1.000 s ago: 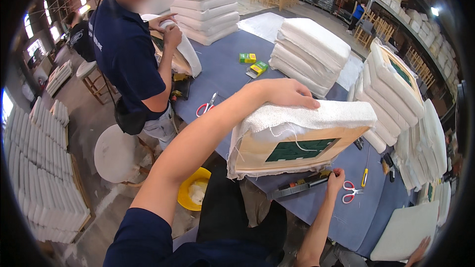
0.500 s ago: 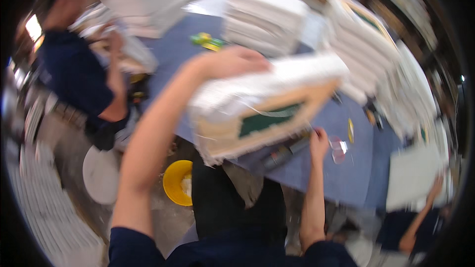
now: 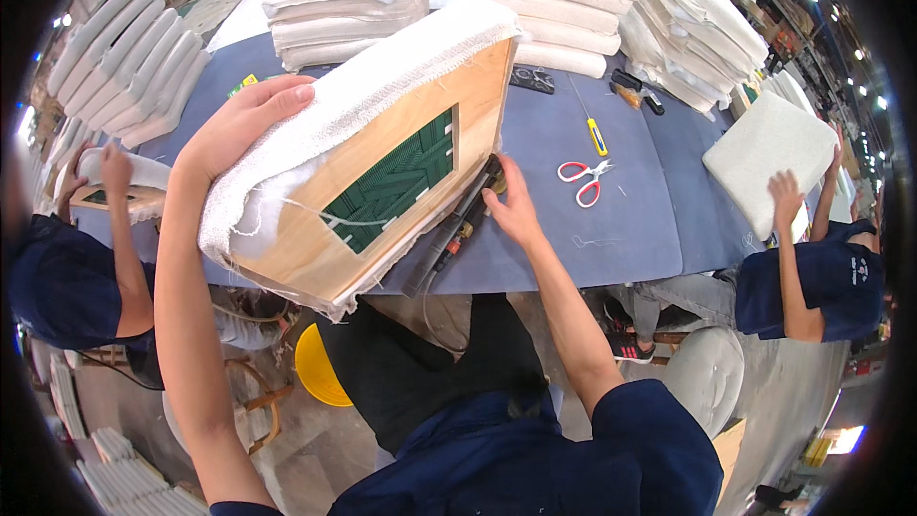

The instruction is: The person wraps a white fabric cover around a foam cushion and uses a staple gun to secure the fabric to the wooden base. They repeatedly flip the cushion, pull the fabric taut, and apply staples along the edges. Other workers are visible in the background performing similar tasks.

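My left hand (image 3: 250, 117) grips the upper left edge of a seat cushion (image 3: 368, 86), fingers over its white fabric. The cushion is tilted up on its lower edge. Its plywood underside (image 3: 306, 244) faces me, with dark green webbing (image 3: 396, 177) in a rectangular opening. Loose threads and frayed cloth hang along its edges. At the cushion's lower right corner, the fingers of my right hand (image 3: 518, 205) are closed around the end of a black air staple gun (image 3: 444, 247), partly behind the cushion; the exact grip is partly hidden.
Red-handled snips (image 3: 585, 180) and a yellow-handled screwdriver (image 3: 597, 137) lie on the blue-grey table (image 3: 630, 220). Stacked cushions (image 3: 564, 0) stand along the back. A yellow bucket (image 3: 320, 368) is on the floor. Co-workers handle cushions at left (image 3: 138, 172) and right (image 3: 769, 167).
The view has shifted and become sharper. The cushion has swung more upright, showing more of its underside. My left hand stays on its edge, and my right hand is now against its lower right corner.
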`<act>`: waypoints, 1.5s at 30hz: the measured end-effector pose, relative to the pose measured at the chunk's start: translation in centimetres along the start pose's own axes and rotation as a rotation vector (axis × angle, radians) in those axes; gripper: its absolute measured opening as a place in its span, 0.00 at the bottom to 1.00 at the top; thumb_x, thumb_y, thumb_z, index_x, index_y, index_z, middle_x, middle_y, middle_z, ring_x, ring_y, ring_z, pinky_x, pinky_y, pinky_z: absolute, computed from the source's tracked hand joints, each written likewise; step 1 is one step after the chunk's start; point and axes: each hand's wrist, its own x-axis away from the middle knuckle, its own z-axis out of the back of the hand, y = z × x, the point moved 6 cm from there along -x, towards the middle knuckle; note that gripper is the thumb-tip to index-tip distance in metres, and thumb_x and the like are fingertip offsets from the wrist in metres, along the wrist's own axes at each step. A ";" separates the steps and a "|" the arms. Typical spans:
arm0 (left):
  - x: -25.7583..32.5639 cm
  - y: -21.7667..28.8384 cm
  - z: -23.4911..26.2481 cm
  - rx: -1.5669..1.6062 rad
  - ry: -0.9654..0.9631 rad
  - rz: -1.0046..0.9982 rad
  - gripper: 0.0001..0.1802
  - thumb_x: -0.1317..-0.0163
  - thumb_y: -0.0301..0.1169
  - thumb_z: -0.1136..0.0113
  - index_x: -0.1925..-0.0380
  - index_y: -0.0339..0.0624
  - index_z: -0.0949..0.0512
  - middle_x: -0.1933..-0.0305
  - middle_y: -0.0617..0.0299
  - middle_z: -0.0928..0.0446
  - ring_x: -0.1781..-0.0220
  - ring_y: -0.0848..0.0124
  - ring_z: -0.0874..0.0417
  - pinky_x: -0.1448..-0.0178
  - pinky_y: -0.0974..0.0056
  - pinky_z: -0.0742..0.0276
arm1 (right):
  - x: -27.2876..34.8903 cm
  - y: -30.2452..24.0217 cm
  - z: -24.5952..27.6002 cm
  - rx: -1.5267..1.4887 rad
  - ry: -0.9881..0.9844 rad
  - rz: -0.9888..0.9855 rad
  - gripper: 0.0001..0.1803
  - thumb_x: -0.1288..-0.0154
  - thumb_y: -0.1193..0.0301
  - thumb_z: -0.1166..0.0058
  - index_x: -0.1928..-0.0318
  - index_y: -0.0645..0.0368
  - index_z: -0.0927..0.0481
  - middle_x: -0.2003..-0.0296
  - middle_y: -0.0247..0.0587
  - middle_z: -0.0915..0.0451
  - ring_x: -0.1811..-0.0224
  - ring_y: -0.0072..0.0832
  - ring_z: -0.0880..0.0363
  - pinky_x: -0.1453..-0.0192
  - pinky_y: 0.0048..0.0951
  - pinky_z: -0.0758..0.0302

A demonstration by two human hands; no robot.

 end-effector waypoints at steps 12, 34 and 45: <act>0.6 1.1 -0.4 -0.040 0.025 0.012 0.34 0.22 0.54 0.41 0.34 0.34 0.19 0.42 0.55 0.15 0.40 0.70 0.18 0.33 0.67 0.28 | -1.0 0.1 -0.9 0.005 0.030 -0.096 0.53 0.34 0.62 0.32 0.15 0.61 0.46 0.19 0.68 0.41 0.15 0.59 0.43 0.14 0.52 0.40; 0.6 1.8 -1.2 0.037 -0.044 0.091 0.35 0.20 0.51 0.44 0.32 0.28 0.22 0.40 0.54 0.15 0.40 0.73 0.18 0.35 0.70 0.27 | -10.6 23.6 18.6 0.672 0.012 -0.861 0.47 0.29 0.50 0.34 0.18 0.50 0.42 0.22 0.56 0.32 0.21 0.56 0.33 0.25 0.65 0.28; 0.8 1.2 -0.7 -0.041 0.000 0.083 0.34 0.20 0.51 0.43 0.36 0.28 0.19 0.39 0.54 0.15 0.38 0.71 0.19 0.30 0.68 0.31 | -14.8 8.6 22.2 0.767 0.546 0.175 0.17 0.36 0.65 0.31 0.50 0.57 0.18 0.56 0.47 0.17 0.56 0.49 0.13 0.52 0.52 0.18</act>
